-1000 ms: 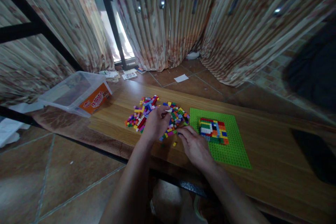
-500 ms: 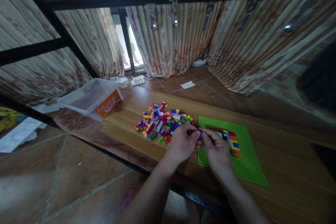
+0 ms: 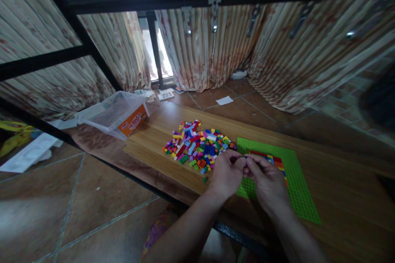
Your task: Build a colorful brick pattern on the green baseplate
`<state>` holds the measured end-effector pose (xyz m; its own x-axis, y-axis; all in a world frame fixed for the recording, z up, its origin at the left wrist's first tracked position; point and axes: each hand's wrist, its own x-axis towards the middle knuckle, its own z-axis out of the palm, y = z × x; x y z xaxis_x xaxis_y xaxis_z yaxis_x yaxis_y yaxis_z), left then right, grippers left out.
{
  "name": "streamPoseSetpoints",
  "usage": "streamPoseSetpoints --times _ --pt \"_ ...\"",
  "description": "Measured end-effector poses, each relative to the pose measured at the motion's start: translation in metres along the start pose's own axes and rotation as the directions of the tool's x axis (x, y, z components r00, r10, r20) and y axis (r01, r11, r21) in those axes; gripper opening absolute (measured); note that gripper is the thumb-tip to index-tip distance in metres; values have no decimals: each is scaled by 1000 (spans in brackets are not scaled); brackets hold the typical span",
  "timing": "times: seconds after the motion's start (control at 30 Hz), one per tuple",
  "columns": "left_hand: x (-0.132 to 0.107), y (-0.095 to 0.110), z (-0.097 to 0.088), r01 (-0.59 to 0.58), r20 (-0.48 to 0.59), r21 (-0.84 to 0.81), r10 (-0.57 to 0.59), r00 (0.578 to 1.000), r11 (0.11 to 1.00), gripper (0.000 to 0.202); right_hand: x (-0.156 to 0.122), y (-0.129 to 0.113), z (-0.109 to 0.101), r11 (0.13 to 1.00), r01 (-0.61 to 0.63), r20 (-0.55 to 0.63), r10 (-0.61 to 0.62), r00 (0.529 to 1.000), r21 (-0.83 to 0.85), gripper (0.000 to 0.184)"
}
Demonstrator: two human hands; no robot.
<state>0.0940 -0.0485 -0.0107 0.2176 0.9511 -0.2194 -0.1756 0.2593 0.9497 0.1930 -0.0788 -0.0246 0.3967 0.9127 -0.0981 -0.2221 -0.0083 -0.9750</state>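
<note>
My left hand [image 3: 227,172] and my right hand [image 3: 268,181] meet fingertip to fingertip just above the left edge of a green baseplate [image 3: 296,191]. Both are pinched on a tiny piece between them, too small to name. On the baseplate, a flat patch of mixed-colour bricks [image 3: 276,161] shows just past my right hand, partly hidden by it. A heap of loose coloured bricks [image 3: 197,144] lies on the wooden table [image 3: 154,144] just left of my hands. One stray green brick [image 3: 205,179] sits near the table's front edge.
A clear plastic tub with an orange label [image 3: 119,114] lies tilted at the table's left end. Black metal bars [image 3: 92,49] cross overhead and to the left. Striped curtains [image 3: 277,49] hang behind, with papers [image 3: 224,100] on the tiled floor.
My left hand has left the brick heap and joined my right hand at the baseplate's left edge. The view has tilted up and shifted slightly.
</note>
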Motion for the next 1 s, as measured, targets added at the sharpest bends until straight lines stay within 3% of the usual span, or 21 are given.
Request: streamPoseSetpoints --times 0.23,0.33,0.43,0.53,0.67,0.83,1.0 --pt "-2 1 1 -36 56 -23 37 998 999 8 -3 -9 -4 985 -83 -7 85 996 149 26" --pt "2 6 -9 -8 133 -26 11 991 1000 12 -4 -12 -2 969 -133 33 129 991 209 25" --pt "9 13 -29 -90 177 110 69 982 990 14 -5 -14 -1 951 -188 83 173 981 244 27" --pt "14 21 -48 -226 105 401 201 974 888 12 -7 -14 0 943 -218 106 197 975 253 27" --pt "14 27 -60 -254 105 674 250 963 694 12 -9 -12 0 949 -242 109 224 968 203 29" --pt "11 26 -61 -279 152 834 287 946 477 16 -11 -10 2 952 -259 123 241 963 162 34" --pt "11 24 -61 -255 143 880 289 947 401 18 -11 -10 2 950 -263 114 246 963 170 33"
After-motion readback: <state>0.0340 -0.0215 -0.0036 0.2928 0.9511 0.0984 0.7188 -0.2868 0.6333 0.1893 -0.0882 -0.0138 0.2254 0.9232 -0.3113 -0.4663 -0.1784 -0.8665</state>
